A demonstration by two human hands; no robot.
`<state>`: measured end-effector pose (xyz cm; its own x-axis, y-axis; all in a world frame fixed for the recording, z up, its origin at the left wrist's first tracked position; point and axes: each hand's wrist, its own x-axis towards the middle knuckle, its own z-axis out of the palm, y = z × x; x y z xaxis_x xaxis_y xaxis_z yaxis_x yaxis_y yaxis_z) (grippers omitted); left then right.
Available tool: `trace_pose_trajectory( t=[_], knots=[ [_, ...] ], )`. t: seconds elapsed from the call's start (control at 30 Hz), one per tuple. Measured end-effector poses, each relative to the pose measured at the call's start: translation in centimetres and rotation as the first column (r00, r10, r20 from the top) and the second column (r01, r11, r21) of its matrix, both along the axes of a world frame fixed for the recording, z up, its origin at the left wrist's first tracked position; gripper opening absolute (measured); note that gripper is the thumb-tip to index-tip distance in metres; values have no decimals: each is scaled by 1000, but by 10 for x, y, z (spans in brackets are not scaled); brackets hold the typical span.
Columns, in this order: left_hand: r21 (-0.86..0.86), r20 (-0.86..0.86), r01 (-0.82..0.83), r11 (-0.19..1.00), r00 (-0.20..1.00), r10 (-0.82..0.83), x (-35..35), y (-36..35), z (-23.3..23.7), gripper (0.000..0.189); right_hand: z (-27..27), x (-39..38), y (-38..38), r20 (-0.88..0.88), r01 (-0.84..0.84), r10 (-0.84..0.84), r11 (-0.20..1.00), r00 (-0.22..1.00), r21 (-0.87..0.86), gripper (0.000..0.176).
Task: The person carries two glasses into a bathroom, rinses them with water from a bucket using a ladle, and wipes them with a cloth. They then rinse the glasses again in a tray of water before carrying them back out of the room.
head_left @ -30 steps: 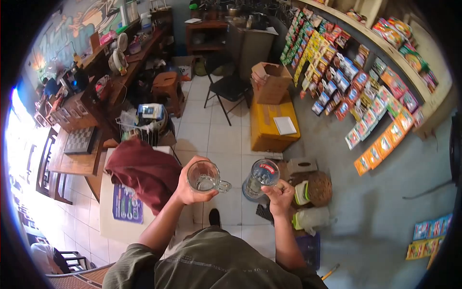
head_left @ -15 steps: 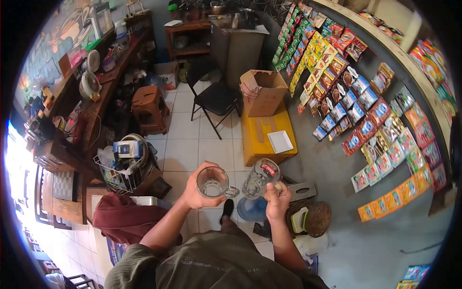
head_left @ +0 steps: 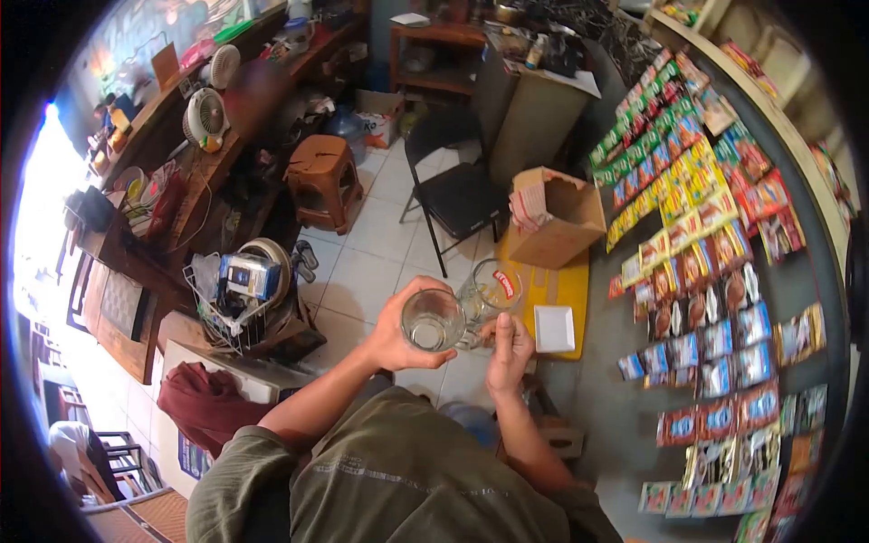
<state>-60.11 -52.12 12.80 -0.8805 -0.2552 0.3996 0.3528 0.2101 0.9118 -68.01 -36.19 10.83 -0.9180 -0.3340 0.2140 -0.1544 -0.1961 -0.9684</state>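
My left hand is wrapped round the body of a clear glass mug, and I look down into its open top. In my right hand is a second glass mug with a red label near its rim, gripped by the handle with my thumb on top. That mug is tilted away from me. The two mugs sit side by side in front of my chest and overlap in this view.
A yellow box carries an open cardboard box and a white square tray. Beyond stand a black folding chair and a brown stool. Sachet strips line the right wall; a wire basket stands left.
The view has swung left, so the room appears further right. Both mugs have come closer together, and the labelled mug now partly lies behind the other.
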Motion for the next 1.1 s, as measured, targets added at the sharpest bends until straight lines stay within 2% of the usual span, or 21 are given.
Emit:
trace_pose_trajectory(
  t=[0.07, 0.13, 0.2, 0.3, 0.5, 0.57, 0.63, 0.67, 0.73, 0.77, 0.87, 0.93, 0.97, 1.0, 1.07, 1.1],
  knots=[
    [44, 15, -7, 999, 1000, 6, -21, -15, -3, 62, -6, -20, -17, 7, -16, 16, 1000, 1000, -1, 36],
    [-141, -57, -63, 988, 997, 55, -45, -36, -7, 61, -13, -42, -38, 60, -33, 36, 998, 998, -53, 35],
    [-135, -28, -51, 989, 998, 48, -69, -53, -5, 60, -26, -70, -59, 73, -22, 25, 999, 997, -40, 36],
    [-161, -85, -23, 987, 996, 10, -113, -77, -7, 59, -42, -102, -88, 122, 10, -5, 999, 992, -37, 36],
    [-81, -48, 251, 965, 966, -255, -221, -123, -16, 60, -37, -173, -128, 245, 197, -146, 961, 958, -194, 37],
    [27, -39, 357, 934, 934, -356, -254, -123, -26, 60, -37, -188, -128, 293, 243, -175, 946, 940, -215, 39],
    [87, -35, 420, 904, 908, -418, -280, -113, -31, 59, -32, -204, -131, 441, 409, -275, 879, 854, -244, 40],
    [129, -47, 446, 886, 895, -443, -297, -108, -33, 59, -33, -213, -128, 442, 440, -306, 865, 843, -240, 40],
    [171, -57, 501, 848, 864, -499, -323, -93, -45, 58, -38, -230, -122, 601, 605, -407, 779, 688, -165, 43],
    [163, -50, 519, 839, 854, -519, -336, -86, -51, 59, -39, -240, -120, 616, 666, -449, 726, 648, -171, 45],
    [163, -48, 553, 817, 832, -553, -372, -63, -72, 61, -71, -270, -94, 554, 724, -541, 667, 633, -175, 46],
    [87, 18, 543, 835, 838, -546, -395, -50, -75, 63, -66, -291, -82, 578, 726, -530, 666, 621, -171, 48],
    [11, 40, 572, 820, 819, -572, -408, -47, -74, 60, -66, -303, -77, 556, 752, -586, 649, 590, -114, 49],
    [16, 46, 569, 822, 821, -569, -424, -44, -85, 60, -66, -319, -72, 529, 774, -637, 630, 560, -62, 50],
    [365, -19, 584, 726, 784, -621, -464, -40, -128, 57, -80, -347, -54, 599, 791, -596, 603, 535, -106, 49],
    [444, 122, 452, 773, 825, -552, -482, -44, -155, 56, -87, -358, -44, 601, 782, -598, 619, 530, -74, 49]
  ],
)
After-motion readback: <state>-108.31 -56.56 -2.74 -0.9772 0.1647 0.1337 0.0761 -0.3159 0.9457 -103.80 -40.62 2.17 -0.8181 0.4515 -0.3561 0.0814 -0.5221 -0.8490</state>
